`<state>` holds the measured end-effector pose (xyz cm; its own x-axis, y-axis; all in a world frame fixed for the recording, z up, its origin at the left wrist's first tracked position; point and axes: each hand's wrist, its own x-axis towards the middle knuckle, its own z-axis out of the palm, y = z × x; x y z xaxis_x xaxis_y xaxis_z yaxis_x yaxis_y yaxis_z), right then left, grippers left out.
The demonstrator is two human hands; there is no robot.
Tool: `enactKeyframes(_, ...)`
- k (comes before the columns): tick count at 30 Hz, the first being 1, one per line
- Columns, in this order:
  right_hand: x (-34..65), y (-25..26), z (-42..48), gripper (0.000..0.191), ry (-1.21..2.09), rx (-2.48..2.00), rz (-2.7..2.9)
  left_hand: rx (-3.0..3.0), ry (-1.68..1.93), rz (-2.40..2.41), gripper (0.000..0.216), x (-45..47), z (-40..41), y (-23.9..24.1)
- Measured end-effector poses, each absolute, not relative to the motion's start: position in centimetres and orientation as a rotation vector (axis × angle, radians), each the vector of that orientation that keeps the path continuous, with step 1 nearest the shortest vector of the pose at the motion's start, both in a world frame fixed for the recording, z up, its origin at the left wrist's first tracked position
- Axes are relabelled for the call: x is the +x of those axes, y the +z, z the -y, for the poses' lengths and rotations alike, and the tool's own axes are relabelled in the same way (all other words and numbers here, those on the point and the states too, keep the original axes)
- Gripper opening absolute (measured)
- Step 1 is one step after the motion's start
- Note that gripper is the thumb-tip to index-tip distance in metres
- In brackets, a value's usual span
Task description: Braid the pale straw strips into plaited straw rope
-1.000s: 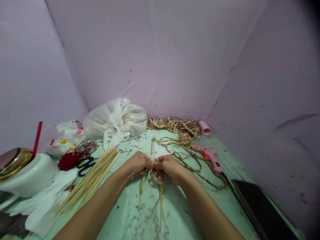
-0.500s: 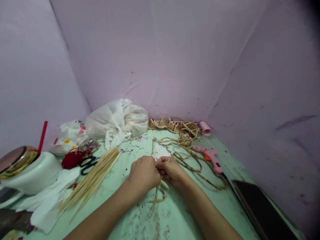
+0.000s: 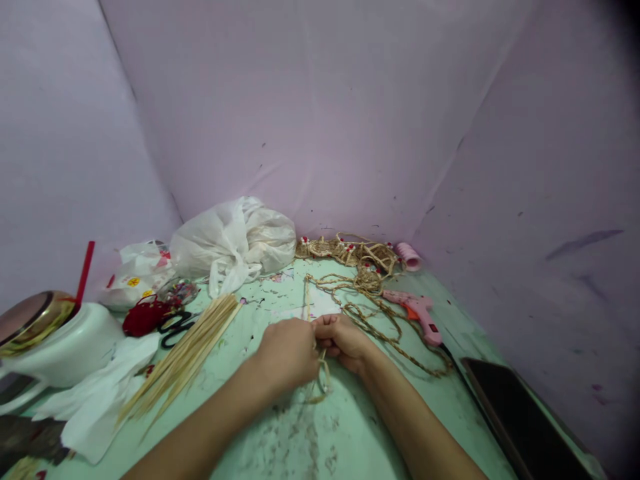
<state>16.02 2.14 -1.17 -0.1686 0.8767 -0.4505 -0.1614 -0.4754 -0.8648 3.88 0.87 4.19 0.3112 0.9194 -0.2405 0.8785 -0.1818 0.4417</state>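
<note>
My left hand and my right hand meet at the middle of the green table, both closed on thin straw strips. The strips' loose ends curl below the hands, close to the tabletop. A braided length of straw runs away from my fingers toward the back. My left hand covers part of the strips.
A bundle of straw sticks lies to the left, with black scissors and a red pouch beyond. Braided rope and a pink glue gun lie on the right. A white plastic bag sits at the back, a dark tablet near right.
My left hand has rolled over the strips and moved right toward my right hand. The strips' loose ends have drawn up from a long spread into a short curl.
</note>
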Motion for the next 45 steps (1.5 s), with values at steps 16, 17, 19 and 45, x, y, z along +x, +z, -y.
enactKeyframes(16, 16.4, -1.0, -2.5, 0.003, 1.520, -1.501, 1.329, 1.310, 0.315, -1.425, 0.013, 3.1, -4.2, 1.0)
enactKeyframes(17, 16.4, -1.1, -2.6, 0.003, 1.387, -1.563, 1.442, 1.358, 0.320, -1.453, 0.015, 3.2, -4.2, 0.9)
enactKeyframes(19, 16.3, -0.8, -2.4, 0.007, 1.111, -1.680, 1.640, 1.411, 0.358, -1.464, 0.016, 3.3, -4.3, 0.5)
enactKeyframes(45, 15.5, 1.9, -1.5, 0.010, 1.714, -1.532, 1.039, 1.287, 0.420, -1.071, 0.006, 1.9, -4.8, 0.4)
